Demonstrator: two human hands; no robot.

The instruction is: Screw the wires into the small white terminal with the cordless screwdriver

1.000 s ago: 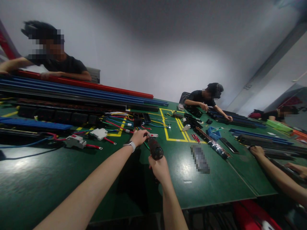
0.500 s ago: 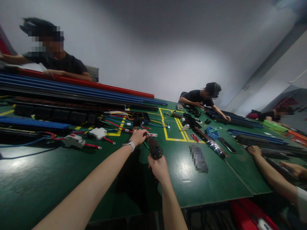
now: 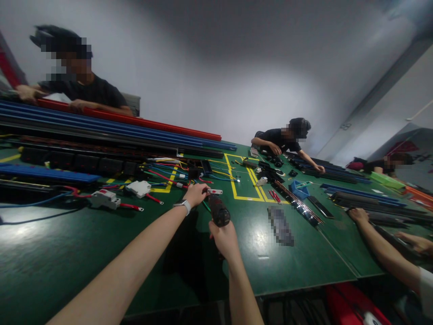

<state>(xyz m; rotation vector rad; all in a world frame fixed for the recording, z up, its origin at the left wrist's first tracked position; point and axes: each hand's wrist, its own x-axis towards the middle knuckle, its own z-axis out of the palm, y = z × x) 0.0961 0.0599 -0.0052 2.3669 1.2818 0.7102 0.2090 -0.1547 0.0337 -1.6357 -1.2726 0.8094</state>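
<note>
Near the middle of the green table, my right hand is wrapped round a dark power screwdriver, whose front end points away from me. My left hand, with a watch on its wrist, is closed at the front of the tool, beside a small white and red part. The part is half hidden, and what the left fingers pinch is too small to make out. Red, blue and yellow wires lie just beyond. Left of them rest two white breakers with red leads.
Long blue and red rails lie across the back left. To the right are a blue bin, a blurred flat object, red-handled pliers and a metal strip. Another person's arm reaches in at the right; two people sit across the table.
My hands and the screwdriver have hardly moved. The person at the back left has shifted a hand, and the person across the table has drawn one hand slightly back.
</note>
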